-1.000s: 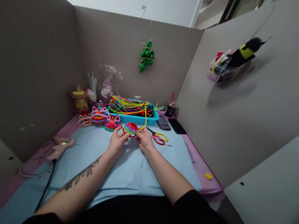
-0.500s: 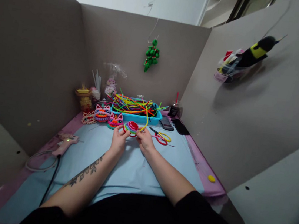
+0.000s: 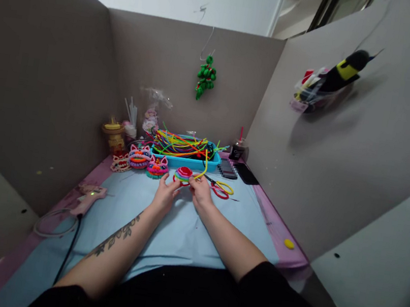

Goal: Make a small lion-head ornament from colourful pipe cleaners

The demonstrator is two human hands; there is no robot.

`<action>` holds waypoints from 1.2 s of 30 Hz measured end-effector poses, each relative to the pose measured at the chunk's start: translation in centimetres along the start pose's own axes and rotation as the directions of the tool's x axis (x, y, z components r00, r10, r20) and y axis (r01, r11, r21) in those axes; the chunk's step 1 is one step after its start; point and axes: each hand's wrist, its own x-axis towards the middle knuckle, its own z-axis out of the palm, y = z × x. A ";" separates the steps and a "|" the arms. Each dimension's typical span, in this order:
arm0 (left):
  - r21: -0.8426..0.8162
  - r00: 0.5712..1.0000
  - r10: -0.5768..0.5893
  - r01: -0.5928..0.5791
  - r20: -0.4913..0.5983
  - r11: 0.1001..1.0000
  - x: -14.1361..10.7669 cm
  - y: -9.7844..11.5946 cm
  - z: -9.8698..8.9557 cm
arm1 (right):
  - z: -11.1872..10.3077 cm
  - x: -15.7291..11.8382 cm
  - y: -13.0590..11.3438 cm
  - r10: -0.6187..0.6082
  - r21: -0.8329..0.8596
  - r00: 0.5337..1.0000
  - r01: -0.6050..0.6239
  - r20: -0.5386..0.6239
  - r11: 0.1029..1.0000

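Note:
A small round piece of coiled pipe cleaners (image 3: pixel 184 173), red and pink on top with rainbow bands below, is held above the blue cloth. My right hand (image 3: pixel 200 192) pinches its right side, where a yellow strand (image 3: pixel 206 164) sticks up and bends. At its lower left, my left hand (image 3: pixel 167 191) touches the piece with the fingers partly spread. Scissors (image 3: pixel 222 188) with yellow and red handles lie just right of my right hand. Several finished animal-face pieces (image 3: pixel 157 167) sit to the left of my hands.
Behind my hands stands a blue tray (image 3: pixel 184 162) of colourful pipe cleaners. A pink glue gun (image 3: pixel 89 200) with its cord lies at the left. Phones (image 3: pixel 247 174) and a drink cup (image 3: pixel 238 149) are at the back right, a yellow disc (image 3: pixel 289 244) at the right edge.
The round piece has shifted slightly right relative to the table. My left hand's fingers have loosened and moved lower on the piece. The view has shifted slightly.

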 end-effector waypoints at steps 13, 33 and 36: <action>0.029 0.981 0.190 -0.189 -0.027 0.982 0.1 0.2 0.1 | 0.5 -0.4 0.6 -0.010 -0.080 0.999 0.015 0.053 0.997; -0.033 0.997 0.033 -0.035 -0.066 0.999 1.1 1.0 -0.8 | -2.7 2.6 -2.8 -0.022 0.002 0.986 0.022 -0.167 1.000; -0.062 0.996 -0.007 0.002 -0.084 0.998 1.6 1.3 -1.3 | -3.2 2.7 -3.0 -0.145 -0.223 0.989 0.136 -0.027 0.965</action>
